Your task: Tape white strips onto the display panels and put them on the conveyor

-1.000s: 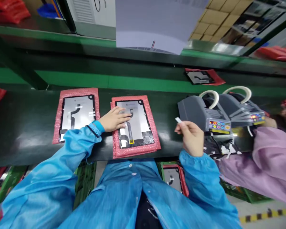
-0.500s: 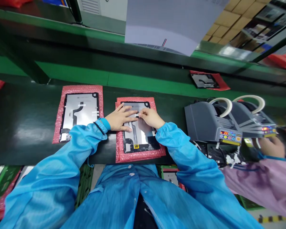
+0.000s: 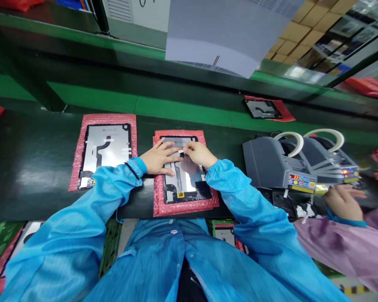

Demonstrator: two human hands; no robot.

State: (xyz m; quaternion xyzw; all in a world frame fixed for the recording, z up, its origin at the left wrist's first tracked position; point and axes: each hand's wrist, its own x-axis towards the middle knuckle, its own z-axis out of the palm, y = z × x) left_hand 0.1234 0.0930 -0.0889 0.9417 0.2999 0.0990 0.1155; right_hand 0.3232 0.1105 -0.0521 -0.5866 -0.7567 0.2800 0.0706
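Observation:
A tablet screen panel (image 3: pixel 189 180), its grey back up and a dark ribbon cable along it, lies on red bubble wrap (image 3: pixel 185 208) in front of me. My left hand (image 3: pixel 160 157) rests on its left side with fingers spread. A small white piece of tape (image 3: pixel 180 151) shows at the fingertips of my right hand (image 3: pixel 200 153), which are pinched together over the panel's upper middle. To the left, a second tablet screen panel (image 3: pixel 113 147) lies on its own red bubble wrap (image 3: pixel 76 167); neither hand touches it.
Two grey tape dispensers (image 3: pixel 267 163) (image 3: pixel 326 157) with rolls on top stand at right. A co-worker's hand (image 3: pixel 343 203) is by them. Another panel (image 3: pixel 263 109) lies on red wrap at the back. A white paper sheet (image 3: pixel 223 33) hangs ahead. Green crates (image 3: pixel 111 247) sit below the table edge.
My hands stay nearly in place; the white tape now shows more clearly beside my right fingertips. The co-worker's hand has moved left and up, away from the dispenser. The view has shifted slightly.

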